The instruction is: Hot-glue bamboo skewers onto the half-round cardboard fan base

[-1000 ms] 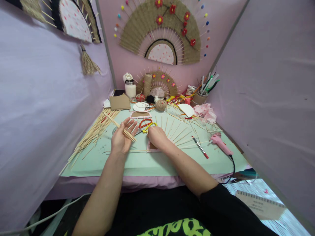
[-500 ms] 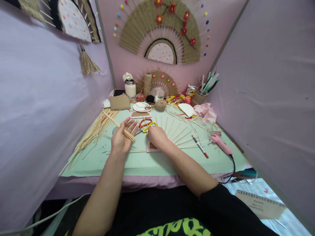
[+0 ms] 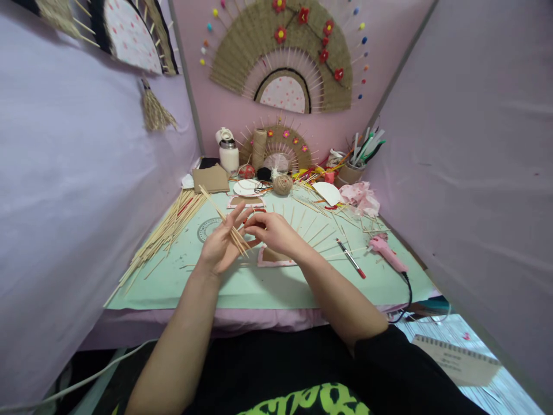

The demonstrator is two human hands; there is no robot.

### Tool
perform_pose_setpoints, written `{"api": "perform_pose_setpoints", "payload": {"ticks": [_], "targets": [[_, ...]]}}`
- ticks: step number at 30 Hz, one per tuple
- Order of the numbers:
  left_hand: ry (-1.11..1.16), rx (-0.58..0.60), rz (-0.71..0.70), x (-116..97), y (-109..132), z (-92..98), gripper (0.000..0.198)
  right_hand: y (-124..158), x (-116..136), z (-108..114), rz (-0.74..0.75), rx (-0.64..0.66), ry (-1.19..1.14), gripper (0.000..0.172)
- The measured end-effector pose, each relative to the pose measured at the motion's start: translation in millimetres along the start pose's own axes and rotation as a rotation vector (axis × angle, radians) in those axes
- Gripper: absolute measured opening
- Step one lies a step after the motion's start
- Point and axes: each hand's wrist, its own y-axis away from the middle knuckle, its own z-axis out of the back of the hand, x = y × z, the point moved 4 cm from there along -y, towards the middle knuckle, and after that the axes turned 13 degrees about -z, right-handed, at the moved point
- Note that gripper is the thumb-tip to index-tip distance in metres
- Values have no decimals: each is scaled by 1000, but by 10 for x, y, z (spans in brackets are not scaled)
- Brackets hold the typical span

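My left hand (image 3: pixel 218 248) is raised palm up over the green mat (image 3: pixel 242 285) and grips a small bundle of thin wooden sticks (image 3: pixel 224 222) that slants up to the left. My right hand (image 3: pixel 274 230) has its fingertips pinched on the near end of a stick in that bundle. Just below my right hand lies a half-round cardboard piece with a pink edge (image 3: pixel 276 259). Several sticks (image 3: pixel 313 233) fan out from it across the mat.
A big pile of loose sticks (image 3: pixel 166 233) lies along the left. A red pen (image 3: pixel 351 259) and a pink glue gun (image 3: pixel 386 249) with its cord lie to the right. At the back stand a twine ball (image 3: pixel 282 184), a white bottle (image 3: pixel 228 154) and a pen cup (image 3: pixel 351 170).
My right hand has lifted off the cardboard piece and moved left to the bundle. My left hand has risen and tilted the sticks steeper. The scissors are now hidden behind my hands.
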Motion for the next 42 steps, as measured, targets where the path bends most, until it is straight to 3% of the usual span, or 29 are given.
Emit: {"api": "perform_pose_setpoints", "payload": {"ticks": [6,12,17,19,22,24,26,30,42], "targets": [[-4,-52,3,4,-2,-13,34,-21,-46,-145,-5,101,-60,11],[-15,-81,-18,17,-1,-6,34,-8,11,-158,5,69,10,12],[1,-118,-14,29,-44,68,32,-30,-18,-31,-49,-20,4,14],[32,-254,-125,-15,-82,174,31,-58,-78,40,-81,-60,38,14],[88,-515,-446,-144,-87,358,34,-100,-179,72,-112,-42,184,13],[86,-577,-595,-207,-69,411,34,-112,-225,35,-124,5,316,13],[61,-582,-658,-240,-54,416,33,-106,-243,-27,-142,44,478,16],[49,-580,-647,-244,-45,393,32,-66,-218,-138,-179,68,690,21],[68,-570,-576,-206,-69,389,33,-30,-230,-237,-222,87,819,26]]}}
